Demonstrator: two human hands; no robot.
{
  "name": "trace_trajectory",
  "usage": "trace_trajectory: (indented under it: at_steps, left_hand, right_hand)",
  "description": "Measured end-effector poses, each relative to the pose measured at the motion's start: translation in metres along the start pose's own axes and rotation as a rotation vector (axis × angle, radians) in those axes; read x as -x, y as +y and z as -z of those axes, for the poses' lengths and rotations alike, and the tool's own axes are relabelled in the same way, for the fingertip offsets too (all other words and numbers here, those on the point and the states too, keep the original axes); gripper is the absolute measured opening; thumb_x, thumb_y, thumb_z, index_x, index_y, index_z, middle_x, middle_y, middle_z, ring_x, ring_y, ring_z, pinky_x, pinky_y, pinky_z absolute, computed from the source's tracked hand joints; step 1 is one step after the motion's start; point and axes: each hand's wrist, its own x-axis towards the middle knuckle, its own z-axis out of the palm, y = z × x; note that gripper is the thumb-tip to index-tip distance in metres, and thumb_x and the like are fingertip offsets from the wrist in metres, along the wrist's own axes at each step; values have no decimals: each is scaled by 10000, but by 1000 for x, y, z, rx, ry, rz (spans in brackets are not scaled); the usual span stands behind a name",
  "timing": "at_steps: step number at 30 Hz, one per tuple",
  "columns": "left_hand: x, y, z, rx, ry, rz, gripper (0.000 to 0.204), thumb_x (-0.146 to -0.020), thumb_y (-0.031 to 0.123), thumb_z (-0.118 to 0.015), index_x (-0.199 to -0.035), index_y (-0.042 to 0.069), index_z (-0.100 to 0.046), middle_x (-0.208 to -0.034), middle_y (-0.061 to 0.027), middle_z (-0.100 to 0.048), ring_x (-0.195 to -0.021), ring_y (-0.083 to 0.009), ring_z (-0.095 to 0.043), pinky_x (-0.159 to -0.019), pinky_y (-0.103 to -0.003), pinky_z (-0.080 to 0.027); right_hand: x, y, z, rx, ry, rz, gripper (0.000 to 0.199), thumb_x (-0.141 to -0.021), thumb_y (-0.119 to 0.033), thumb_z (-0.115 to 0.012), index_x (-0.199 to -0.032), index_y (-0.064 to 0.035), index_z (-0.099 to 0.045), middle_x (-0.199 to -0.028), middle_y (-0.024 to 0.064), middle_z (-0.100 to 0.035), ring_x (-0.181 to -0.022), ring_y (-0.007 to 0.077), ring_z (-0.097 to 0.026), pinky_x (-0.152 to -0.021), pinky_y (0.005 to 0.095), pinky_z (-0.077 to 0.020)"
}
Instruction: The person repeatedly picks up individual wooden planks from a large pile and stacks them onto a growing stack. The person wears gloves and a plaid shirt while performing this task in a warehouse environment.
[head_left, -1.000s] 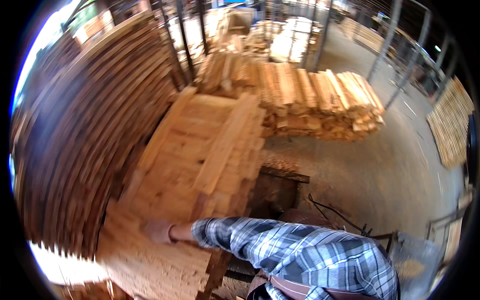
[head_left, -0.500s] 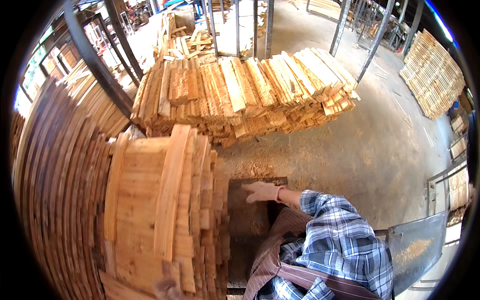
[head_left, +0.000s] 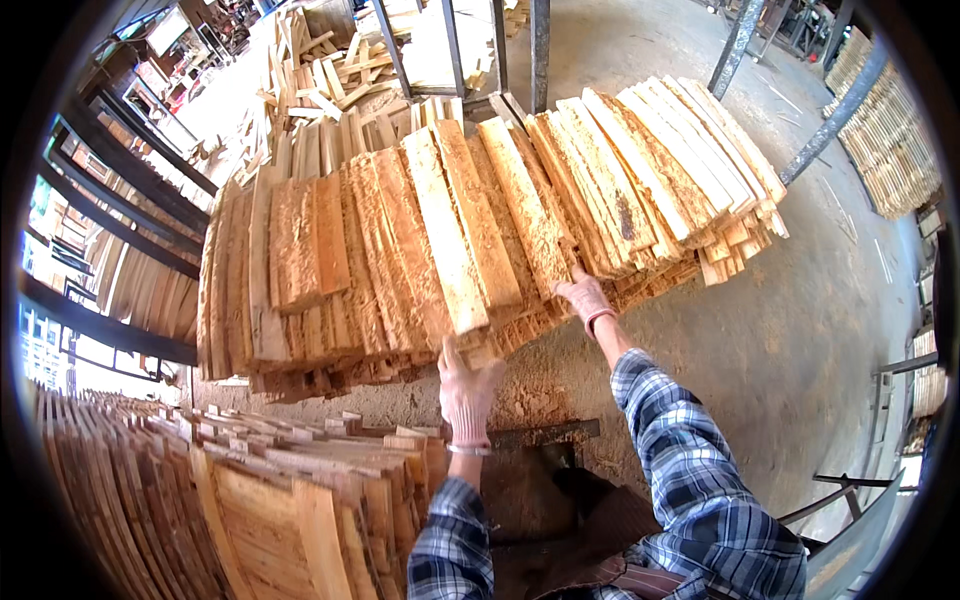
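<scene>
A wide stack of rough wooden boards [head_left: 390, 235], dusted with sawdust, lies across the view in front of me. My right hand [head_left: 587, 298], in a pale glove, is closed on the near end of one sawdust-covered board [head_left: 525, 210] on the top layer. To its left, my gloved left hand [head_left: 467, 395] is slightly blurred. Its fingers point forward with the thumb apart, just short of the stack's near edge. I see nothing held in it. The underside of the right hand's grip is hidden.
Stacked wooden panels [head_left: 270, 505] stand at the lower left. Dark metal posts [head_left: 540, 55] rise behind and beside the boards. Loose offcuts [head_left: 330, 75] are heaped at the back. Concrete floor [head_left: 770, 370] with scattered sawdust extends to the right. A metal sheet [head_left: 860, 550] is at the lower right.
My view has swung from the panels toward the board stack. My right hand has moved forward onto a board's end. My left hand has come up from the panels to near the stack.
</scene>
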Motion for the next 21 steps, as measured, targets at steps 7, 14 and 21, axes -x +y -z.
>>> trace_trajectory:
  at_steps: [7,14,21]
  left_hand:
    - [-105,29,-45,-633,-46,-44,1060,-727,480,-815,-1551,174,-222,-1455,-128,-392,-1266,-316,-487,-986,-447,-500]
    - [-121,56,-50,-750,-87,-8,953,-706,323,-861,-1476,180,-318,-1316,-94,-468,-1183,-272,-549,-877,-361,-564]
    - [-120,14,-37,821,-57,-9,570,-783,14,-723,-1315,52,-522,-1017,-74,-621,-849,-174,-632,-698,-292,-558]
  right_hand:
    - [0,-45,24,-342,-278,-252,108,-836,-91,-706,-884,-4,-662,-913,174,-715,-684,201,-657,-605,274,-554]
    - [-21,-9,-41,97,-319,-18,63,-911,-15,-602,-875,-12,-653,-702,82,-619,-608,106,-603,-487,253,-485]
    - [-5,-64,-76,-80,-314,-327,180,-922,-55,-609,-1069,34,-555,-826,105,-626,-648,117,-585,-513,200,-480]
